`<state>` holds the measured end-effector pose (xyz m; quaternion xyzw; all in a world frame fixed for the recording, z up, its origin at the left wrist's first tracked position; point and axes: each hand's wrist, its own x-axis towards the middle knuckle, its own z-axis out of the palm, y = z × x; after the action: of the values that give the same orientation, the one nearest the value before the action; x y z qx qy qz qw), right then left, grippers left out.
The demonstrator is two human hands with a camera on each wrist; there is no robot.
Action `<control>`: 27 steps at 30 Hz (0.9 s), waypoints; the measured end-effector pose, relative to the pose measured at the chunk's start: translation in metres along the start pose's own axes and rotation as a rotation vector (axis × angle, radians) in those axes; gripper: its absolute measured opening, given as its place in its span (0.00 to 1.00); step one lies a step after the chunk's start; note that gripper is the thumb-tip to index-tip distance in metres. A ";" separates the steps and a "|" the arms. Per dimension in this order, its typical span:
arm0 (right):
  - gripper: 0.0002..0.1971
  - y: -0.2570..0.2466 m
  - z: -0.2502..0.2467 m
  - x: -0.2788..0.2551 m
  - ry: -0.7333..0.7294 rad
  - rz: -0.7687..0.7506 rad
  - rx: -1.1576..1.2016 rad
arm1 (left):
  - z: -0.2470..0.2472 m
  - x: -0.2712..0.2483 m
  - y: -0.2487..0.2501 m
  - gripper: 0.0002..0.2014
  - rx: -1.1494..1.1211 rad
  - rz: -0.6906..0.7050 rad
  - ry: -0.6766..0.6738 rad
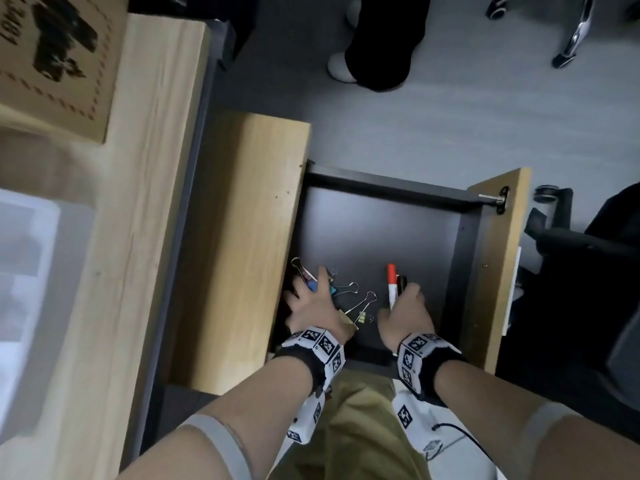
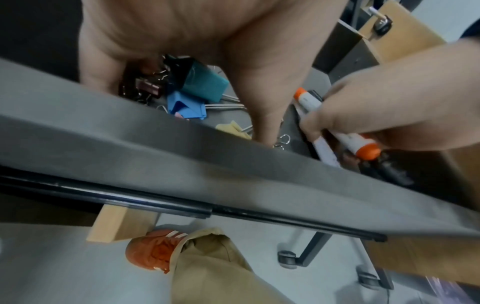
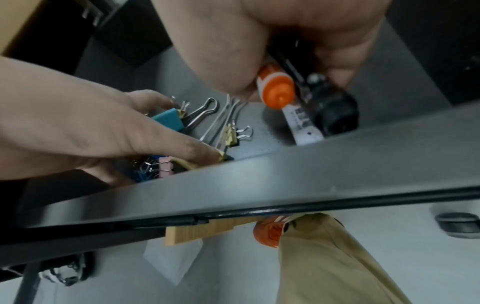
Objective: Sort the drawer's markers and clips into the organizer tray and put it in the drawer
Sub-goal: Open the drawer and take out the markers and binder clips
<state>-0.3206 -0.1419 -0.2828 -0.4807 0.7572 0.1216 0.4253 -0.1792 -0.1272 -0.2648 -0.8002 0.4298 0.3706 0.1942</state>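
The dark drawer (image 1: 381, 220) is pulled open below me. My left hand (image 1: 311, 306) arches over a pile of binder clips (image 1: 356, 296) in its near left corner, bent fingers closing round them. A teal clip (image 2: 205, 82), a blue clip (image 2: 185, 106) and a pink clip (image 3: 165, 169) show under it. My right hand (image 1: 405, 313) grips markers near the drawer's front: an orange-capped white marker (image 1: 392, 285), with orange at both ends (image 2: 309, 100), and a black marker (image 3: 335, 111) beside it. A pale translucent tray (image 1: 27, 271), blurred, sits on the desk at far left.
A wooden cabinet top (image 1: 242, 237) borders the drawer on the left, a wooden panel (image 1: 502, 254) on the right. A cardboard box (image 1: 52, 57) lies on the desk. Another person's legs (image 1: 381, 39) and chair bases (image 1: 575, 29) stand on the grey floor beyond.
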 end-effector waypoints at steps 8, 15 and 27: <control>0.16 -0.014 0.013 -0.007 -0.165 -0.059 0.166 | 0.012 -0.006 0.008 0.28 -0.131 0.098 -0.027; 0.23 -0.012 0.007 -0.005 -0.238 0.010 0.249 | 0.001 0.003 -0.001 0.24 -0.208 0.150 -0.106; 0.24 -0.020 0.009 -0.011 -0.125 0.101 0.223 | -0.005 -0.002 -0.008 0.17 -0.297 0.247 -0.199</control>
<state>-0.2973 -0.1400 -0.2759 -0.3833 0.7613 0.0878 0.5156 -0.1709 -0.1245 -0.2604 -0.7208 0.4440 0.5278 0.0688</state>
